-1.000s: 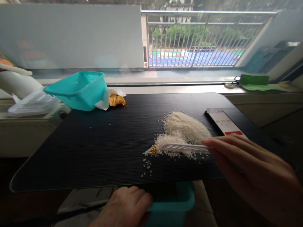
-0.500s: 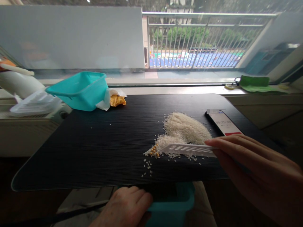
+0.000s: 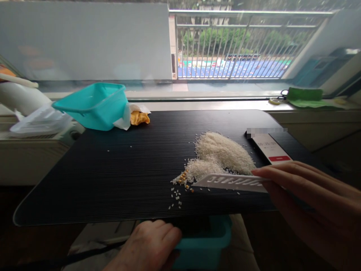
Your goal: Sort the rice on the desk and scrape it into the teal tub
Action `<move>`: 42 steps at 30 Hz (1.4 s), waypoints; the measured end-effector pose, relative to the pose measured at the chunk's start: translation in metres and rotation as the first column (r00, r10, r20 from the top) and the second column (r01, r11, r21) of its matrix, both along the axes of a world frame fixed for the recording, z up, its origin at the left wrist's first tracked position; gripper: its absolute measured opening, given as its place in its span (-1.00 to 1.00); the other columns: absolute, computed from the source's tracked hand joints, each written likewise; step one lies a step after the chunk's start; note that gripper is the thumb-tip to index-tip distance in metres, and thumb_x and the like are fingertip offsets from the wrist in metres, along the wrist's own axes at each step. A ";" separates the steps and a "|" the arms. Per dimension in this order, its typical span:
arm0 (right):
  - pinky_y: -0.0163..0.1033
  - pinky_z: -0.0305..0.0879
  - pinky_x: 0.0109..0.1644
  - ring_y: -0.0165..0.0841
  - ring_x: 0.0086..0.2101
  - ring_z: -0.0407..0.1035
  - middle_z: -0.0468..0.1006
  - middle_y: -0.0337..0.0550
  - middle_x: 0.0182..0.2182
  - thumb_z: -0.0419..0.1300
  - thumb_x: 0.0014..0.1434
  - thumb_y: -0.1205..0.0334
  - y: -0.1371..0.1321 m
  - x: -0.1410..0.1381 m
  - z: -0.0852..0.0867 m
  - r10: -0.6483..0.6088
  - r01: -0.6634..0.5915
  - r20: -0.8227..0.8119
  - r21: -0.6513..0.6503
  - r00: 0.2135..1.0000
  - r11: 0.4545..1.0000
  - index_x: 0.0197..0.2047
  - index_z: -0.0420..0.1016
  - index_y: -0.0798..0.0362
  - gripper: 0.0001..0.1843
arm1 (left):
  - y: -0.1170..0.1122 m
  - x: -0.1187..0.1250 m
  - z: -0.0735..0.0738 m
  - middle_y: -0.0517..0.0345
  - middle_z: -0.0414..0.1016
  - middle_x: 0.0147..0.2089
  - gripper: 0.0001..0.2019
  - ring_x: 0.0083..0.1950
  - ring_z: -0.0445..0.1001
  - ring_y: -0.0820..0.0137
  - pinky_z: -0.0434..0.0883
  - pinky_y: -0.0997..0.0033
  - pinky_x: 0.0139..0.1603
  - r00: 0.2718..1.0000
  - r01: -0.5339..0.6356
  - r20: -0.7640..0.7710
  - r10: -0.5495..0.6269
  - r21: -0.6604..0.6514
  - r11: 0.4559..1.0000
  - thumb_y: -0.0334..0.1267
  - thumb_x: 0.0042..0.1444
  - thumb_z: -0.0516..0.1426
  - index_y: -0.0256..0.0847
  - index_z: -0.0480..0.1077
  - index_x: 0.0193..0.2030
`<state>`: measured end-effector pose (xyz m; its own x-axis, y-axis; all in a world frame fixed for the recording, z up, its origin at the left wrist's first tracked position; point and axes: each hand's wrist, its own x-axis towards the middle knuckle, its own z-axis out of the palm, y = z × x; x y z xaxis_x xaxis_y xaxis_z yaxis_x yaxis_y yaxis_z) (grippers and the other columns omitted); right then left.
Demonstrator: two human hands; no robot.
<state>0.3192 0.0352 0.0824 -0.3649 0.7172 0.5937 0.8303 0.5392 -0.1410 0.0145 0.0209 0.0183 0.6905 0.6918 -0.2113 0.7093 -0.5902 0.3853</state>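
Two hands share the work at the table [image 3: 113, 184]: our right hand [image 3: 313, 199] pinches a white slotted strip [image 3: 234, 182] between thumb and fingers, while our left hand [image 3: 153, 239] bends over the rim of a teal tub [image 3: 203, 244] below the near edge, its fingertips hidden, so we cannot tell whether they grip. The strip slants along the near side of the rice pile [image 3: 222, 150], its tip just beside a few yellow kernels [image 3: 182, 177] at the pile's left end. We judge the step in hand to be parting kernels from rice; the next move calls for a low, light tip. Beyond our right fingers lies a phone [image 3: 270, 146], its screen showing timer-like digits too blurred to read surely, above a red button. We can make out no brand.
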 end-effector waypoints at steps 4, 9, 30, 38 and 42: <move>-0.21 0.46 -0.19 -0.21 -0.15 0.52 0.59 -0.19 -0.12 0.15 0.23 0.42 0.001 -0.003 0.000 0.054 -0.054 -0.017 -0.009 0.998 0.999 0.06 0.45 -0.08 -0.64 | 0.000 0.001 0.002 0.25 0.56 -0.17 -0.79 -0.18 0.52 0.36 0.39 0.53 -0.18 0.999 -0.019 -0.034 0.019 -0.010 1.000 -0.53 0.11 0.18 -0.13 0.37 -0.21; -0.17 0.42 -0.16 -0.22 -0.20 0.52 0.59 -0.18 -0.14 0.15 0.21 0.45 -0.001 0.000 0.002 0.050 -0.049 -0.013 0.011 0.999 0.999 0.03 0.47 -0.05 -0.65 | -0.001 0.003 0.004 0.27 0.56 -0.21 -0.80 -0.21 0.52 0.35 0.39 0.51 -0.23 0.998 -0.027 -0.055 0.026 -0.007 1.000 -0.52 0.09 0.21 -0.13 0.38 -0.25; -0.20 0.43 -0.19 -0.23 -0.18 0.49 0.57 -0.20 -0.10 0.16 0.22 0.43 -0.007 0.002 -0.001 0.059 -0.059 0.002 -0.001 0.998 0.998 0.08 0.45 -0.11 -0.60 | 0.000 -0.003 0.001 0.24 0.55 -0.23 -0.83 -0.22 0.50 0.35 0.37 0.52 -0.24 1.000 -0.030 0.007 0.030 0.008 1.000 -0.50 0.12 0.15 -0.13 0.35 -0.26; -0.24 0.43 -0.20 -0.27 -0.22 0.49 0.57 -0.13 -0.16 0.14 0.22 0.48 -0.005 -0.009 0.007 0.139 -0.139 -0.027 -0.029 0.990 0.990 0.04 0.46 0.02 -0.66 | 0.002 0.000 0.005 0.25 0.55 -0.22 -0.84 -0.22 0.49 0.36 0.37 0.52 -0.24 0.999 -0.034 -0.023 0.034 -0.014 0.999 -0.50 0.13 0.13 -0.13 0.36 -0.26; -0.27 0.42 -0.26 -0.29 -0.25 0.49 0.58 -0.13 -0.19 0.14 0.22 0.48 -0.004 -0.013 0.010 0.191 -0.192 -0.024 -0.046 0.981 0.980 0.04 0.45 0.03 -0.66 | 0.001 -0.001 0.007 0.24 0.55 -0.23 -0.86 -0.24 0.49 0.36 0.37 0.50 -0.23 0.999 -0.030 -0.025 0.030 -0.003 1.000 -0.47 0.13 0.15 -0.13 0.36 -0.26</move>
